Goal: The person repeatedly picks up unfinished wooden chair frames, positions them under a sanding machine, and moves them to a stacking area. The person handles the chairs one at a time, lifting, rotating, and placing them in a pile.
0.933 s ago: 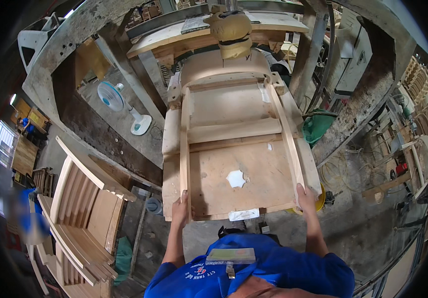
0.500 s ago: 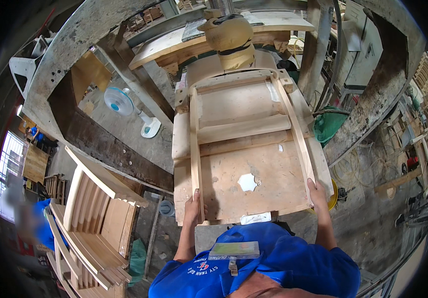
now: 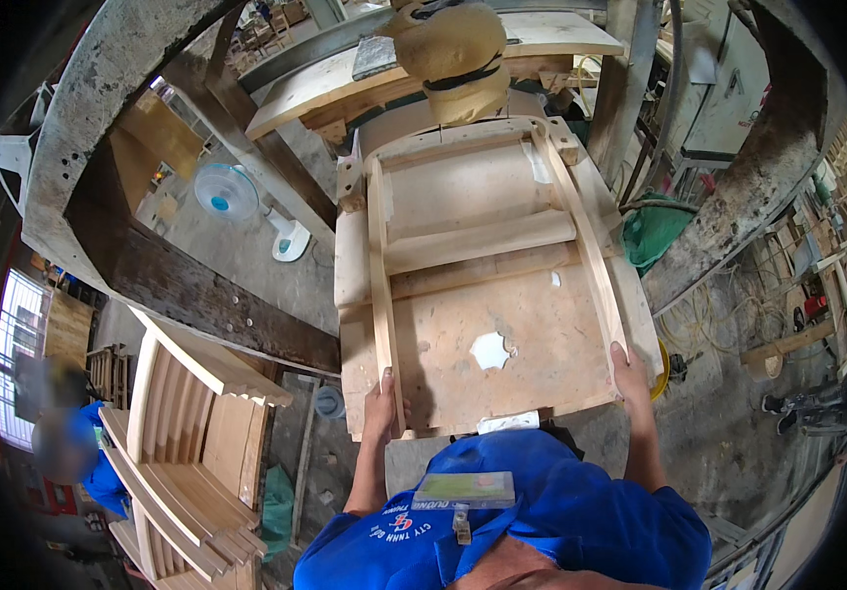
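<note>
A pale wooden chair frame (image 3: 480, 242), two long side pieces joined by crossbars, lies on a plywood jig board (image 3: 443, 344). My left hand (image 3: 381, 407) is closed round the near end of its left side piece. The near end of the right side piece is gripped by my right hand (image 3: 628, 376). At the far end, the frame's top rail meets the curved block of the jig, under the dusty cylindrical machine head (image 3: 451, 54). Small wooden blocks (image 3: 352, 185) flank the frame's far corners.
Heavy metal machine posts (image 3: 207, 285) rise on both sides. Curved wooden parts (image 3: 187, 442) are stacked at the left, with a person in blue (image 3: 101, 472) beyond them. A white fan (image 3: 230, 194) stands on the floor, and a green bag (image 3: 656, 234) hangs right of the board.
Both hands keep their hold on the frame, which stays on the board. The view has shifted slightly. At the far right, a person's legs and shoes show more fully.
</note>
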The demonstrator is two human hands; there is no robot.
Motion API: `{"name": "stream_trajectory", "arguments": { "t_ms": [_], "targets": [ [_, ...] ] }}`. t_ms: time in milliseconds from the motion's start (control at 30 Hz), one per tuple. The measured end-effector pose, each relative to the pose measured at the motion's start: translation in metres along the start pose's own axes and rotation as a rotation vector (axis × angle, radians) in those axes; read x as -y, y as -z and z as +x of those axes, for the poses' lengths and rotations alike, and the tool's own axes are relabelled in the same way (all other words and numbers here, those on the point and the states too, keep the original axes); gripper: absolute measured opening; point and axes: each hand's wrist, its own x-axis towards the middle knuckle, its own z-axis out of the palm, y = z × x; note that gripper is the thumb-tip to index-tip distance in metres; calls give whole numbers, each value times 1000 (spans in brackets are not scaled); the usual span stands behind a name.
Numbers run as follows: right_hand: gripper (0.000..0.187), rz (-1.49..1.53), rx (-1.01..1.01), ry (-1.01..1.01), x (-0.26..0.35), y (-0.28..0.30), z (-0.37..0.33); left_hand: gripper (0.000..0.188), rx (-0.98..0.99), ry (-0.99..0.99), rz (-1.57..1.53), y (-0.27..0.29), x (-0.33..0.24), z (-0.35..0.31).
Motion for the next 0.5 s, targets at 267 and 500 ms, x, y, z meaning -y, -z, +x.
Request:
{"name": "stream_trajectory", "arguments": {
  "t_ms": [267, 500],
  "targets": [
    [57, -39, 6, 26, -9, 0, 10, 65, 5, 9, -10, 0, 0, 1],
    [56, -26, -7, 33, -9, -2, 9, 65, 15, 27, -12, 0, -2, 2]
  ]
}}
